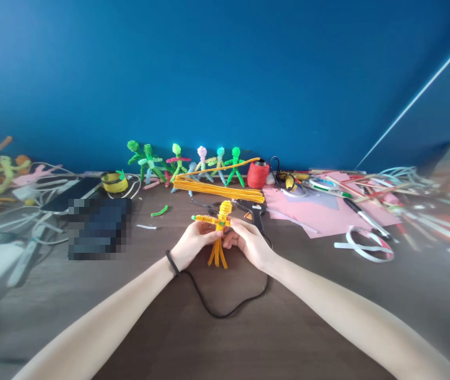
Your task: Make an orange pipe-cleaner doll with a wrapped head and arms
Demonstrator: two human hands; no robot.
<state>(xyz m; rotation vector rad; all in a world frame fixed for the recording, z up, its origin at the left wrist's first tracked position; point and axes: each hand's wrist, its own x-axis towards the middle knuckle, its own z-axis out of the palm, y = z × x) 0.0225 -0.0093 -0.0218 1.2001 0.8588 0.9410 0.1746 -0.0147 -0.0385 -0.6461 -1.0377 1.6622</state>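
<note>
Between both hands, upright above the table, is a yellow-orange pipe cleaner figure with a coiled head, a wound arm sticking out to the left with a green tip, and loose straight stems hanging below. My left hand, with a dark band at the wrist, pinches the figure's body from the left. My right hand grips it from the right, thumb and fingers closed at the other arm, which is mostly hidden. Just behind the hands lies a black glue gun, its cord looping towards me.
A bundle of orange pipe cleaners lies behind the hands. Several pipe cleaner figures lean along the blue wall. At left are a dark phone-like slab and white cables; at right, pink paper, a pen and a white strip roll.
</note>
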